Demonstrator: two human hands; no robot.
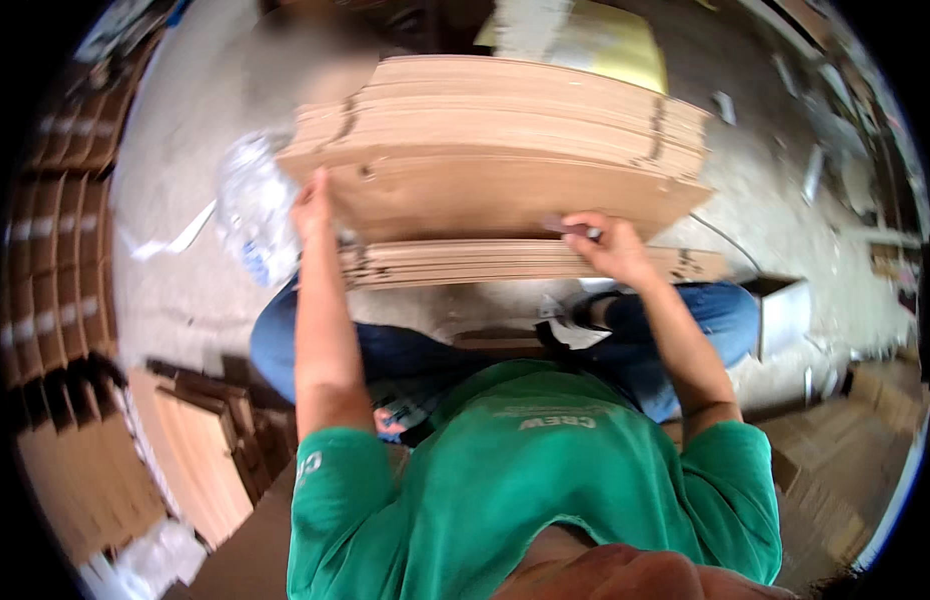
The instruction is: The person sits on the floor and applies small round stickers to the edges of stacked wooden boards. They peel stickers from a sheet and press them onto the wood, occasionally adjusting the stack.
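A tall pile of flat brown cardboard sheets stands in front of me. One cardboard sheet leans on its near side, its broad face toward me. My left hand is closed on the left edge of that sheet. A small, dark reddish-brown object is pinched in my right hand, over the sheet's lower right part; its exact kind is too small to tell. Just below, a thinner stack of cardboard lies close to my legs, partly covered by my right hand.
Clear plastic film lies left of the pile. An open box stands by my right knee. Partitioned cardboard lines the left side, with wooden-looking boards nearer. Something yellow sits behind the pile.
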